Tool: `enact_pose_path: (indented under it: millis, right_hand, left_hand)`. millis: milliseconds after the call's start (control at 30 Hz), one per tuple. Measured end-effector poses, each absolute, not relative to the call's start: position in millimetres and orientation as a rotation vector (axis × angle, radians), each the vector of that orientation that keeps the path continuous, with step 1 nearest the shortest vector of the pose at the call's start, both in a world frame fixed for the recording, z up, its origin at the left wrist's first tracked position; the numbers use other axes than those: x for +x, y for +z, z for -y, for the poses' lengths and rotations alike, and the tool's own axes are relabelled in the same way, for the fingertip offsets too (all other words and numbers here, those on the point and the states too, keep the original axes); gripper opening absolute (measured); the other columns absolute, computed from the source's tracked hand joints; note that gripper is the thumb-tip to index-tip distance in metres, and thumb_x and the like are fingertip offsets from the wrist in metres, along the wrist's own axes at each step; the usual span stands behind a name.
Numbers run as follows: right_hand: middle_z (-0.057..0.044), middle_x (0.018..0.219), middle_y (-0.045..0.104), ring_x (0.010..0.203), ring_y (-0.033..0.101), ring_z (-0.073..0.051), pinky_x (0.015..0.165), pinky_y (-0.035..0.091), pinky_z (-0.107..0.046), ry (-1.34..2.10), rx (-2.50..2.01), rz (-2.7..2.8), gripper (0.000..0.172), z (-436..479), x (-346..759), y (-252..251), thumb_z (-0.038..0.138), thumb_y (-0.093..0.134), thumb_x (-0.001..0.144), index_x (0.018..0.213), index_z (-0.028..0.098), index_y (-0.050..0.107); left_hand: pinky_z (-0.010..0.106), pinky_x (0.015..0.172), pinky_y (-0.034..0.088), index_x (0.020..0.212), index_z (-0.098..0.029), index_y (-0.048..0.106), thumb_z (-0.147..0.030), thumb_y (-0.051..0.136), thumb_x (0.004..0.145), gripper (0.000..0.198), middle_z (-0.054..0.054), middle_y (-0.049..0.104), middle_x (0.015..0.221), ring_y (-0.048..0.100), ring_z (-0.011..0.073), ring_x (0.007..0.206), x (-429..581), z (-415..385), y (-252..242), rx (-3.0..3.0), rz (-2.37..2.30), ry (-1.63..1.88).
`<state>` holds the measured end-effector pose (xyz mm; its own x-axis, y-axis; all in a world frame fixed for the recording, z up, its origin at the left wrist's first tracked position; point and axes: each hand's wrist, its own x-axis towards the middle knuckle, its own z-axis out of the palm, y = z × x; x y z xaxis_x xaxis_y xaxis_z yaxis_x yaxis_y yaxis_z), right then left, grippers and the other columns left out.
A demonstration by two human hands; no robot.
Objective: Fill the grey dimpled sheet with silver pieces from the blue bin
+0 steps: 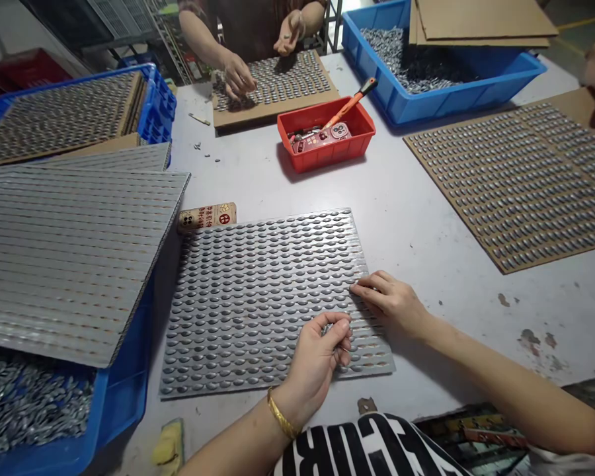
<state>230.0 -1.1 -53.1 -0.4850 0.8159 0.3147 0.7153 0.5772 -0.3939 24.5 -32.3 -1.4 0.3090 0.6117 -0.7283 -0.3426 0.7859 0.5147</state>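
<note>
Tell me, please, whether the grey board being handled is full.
Partly: the board holds many metal pieces, but slots at its lower right look empty.

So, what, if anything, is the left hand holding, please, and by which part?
The left hand holds small silvery metal pieces; which part it grips is hidden.

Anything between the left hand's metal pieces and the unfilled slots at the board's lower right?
Nothing visible. The left hand, holding the pieces, is just left of the slots on the board; the right hand is farther up, at its right edge, leaving the lower slots uncovered.
</note>
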Motion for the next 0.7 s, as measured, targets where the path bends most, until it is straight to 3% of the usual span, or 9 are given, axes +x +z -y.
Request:
enact_pose_path:
  millis: [133, 267, 467, 700]
  right_hand:
    - [-0.011, 0.106, 0.066, 0.092, 0.06, -0.021, 0.074, 0.053, -0.035, 0.442, -1.254, 2.188, 0.031, 2.3, 236.2, -44.8, 0.012, 0.048, 0.093, 0.12, 0.021, 0.06]
    - [-0.008, 0.095, 0.067, 0.085, 0.063, -0.019, 0.071, 0.053, -0.032, 0.73, -1.314, 1.916, 0.019, 17.2, 238.1, -28.4, 0.02, 0.053, 0.093, 0.108, 0.022, 0.064]
    - [-0.005, 0.088, 0.069, 0.076, 0.062, -0.015, 0.064, 0.052, -0.027, 1.441, -1.286, 1.542, 0.019, 53.5, 216.4, -14.5, 0.034, 0.057, 0.092, 0.1, 0.019, 0.066]
    - [-0.001, 0.074, 0.064, 0.06, 0.056, -0.011, 0.052, 0.046, -0.023, 1.553, -1.338, 1.425, 0.015, 60.8, 213.1, -16.8, 0.032, 0.057, 0.09, 0.089, 0.018, 0.064]
  left_hand:
    - [0.02, 0.055, 0.045, 0.098, -0.013, 0.063, -0.025, 0.071, 0.077, 0.025, 0.006, 0.064, 0.081, 0.057, 0.01, 0.067, 23.8, 32.5, -0.9, 0.269, -1.078, 0.64]
    - [0.022, 0.058, 0.048, 0.09, -0.015, 0.061, -0.025, 0.076, 0.072, 0.026, 0.004, 0.065, 0.078, 0.059, 0.011, 0.065, 25.8, 34.4, -0.1, 0.283, -1.077, 0.658]
    - [0.019, 0.048, 0.039, 0.079, -0.014, 0.062, -0.026, 0.077, 0.068, 0.022, 0.0, 0.06, 0.067, 0.05, 0.0058, 0.047, 33.4, 40.1, -2.3, 0.428, -1.064, 0.635]
    - [0.019, 0.05, 0.041, 0.085, -0.014, 0.062, -0.024, 0.074, 0.072, 0.02, 0.0, 0.061, 0.068, 0.052, 0.0068, 0.05, 32.9, 47.8, -3.9, 0.453, -1.075, 0.617]
